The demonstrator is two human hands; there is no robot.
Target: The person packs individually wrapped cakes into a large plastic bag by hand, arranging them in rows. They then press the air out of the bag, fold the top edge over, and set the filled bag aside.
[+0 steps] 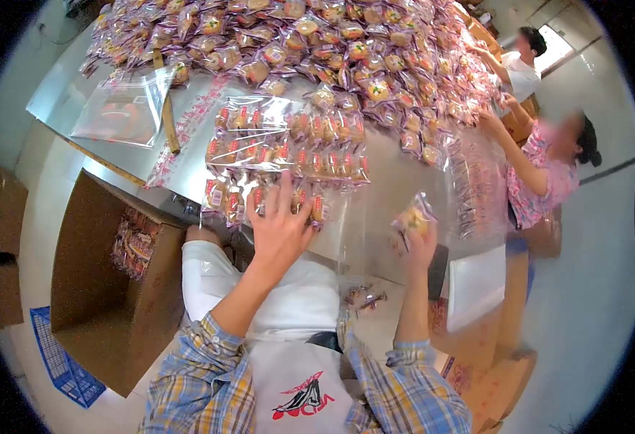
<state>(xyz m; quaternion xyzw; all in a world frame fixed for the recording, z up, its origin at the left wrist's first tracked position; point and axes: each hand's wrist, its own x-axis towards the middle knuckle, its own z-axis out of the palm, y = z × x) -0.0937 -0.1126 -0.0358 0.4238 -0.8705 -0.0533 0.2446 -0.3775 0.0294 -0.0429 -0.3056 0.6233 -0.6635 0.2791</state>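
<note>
My right hand [421, 246] is closed on a wrapped pastry [413, 217], a round yellowish one in clear and purple film, held to the right of the packed rows. My left hand [282, 226] lies with fingers spread on the near row of wrapped pastries [235, 206]. These stand on edge, side by side. Behind them are two further rows inside a clear plastic bag [285, 116], which reflects light. Part of the near row is hidden under my left fingers.
A large heap of wrapped pastries [310, 40] covers the table's [57, 98] far side. Flat clear bags [118, 108] and a wooden strip [168, 119] lie left. An open carton [93, 289] and a blue crate [64, 362] stand lower left. Two people [545, 170] work at right.
</note>
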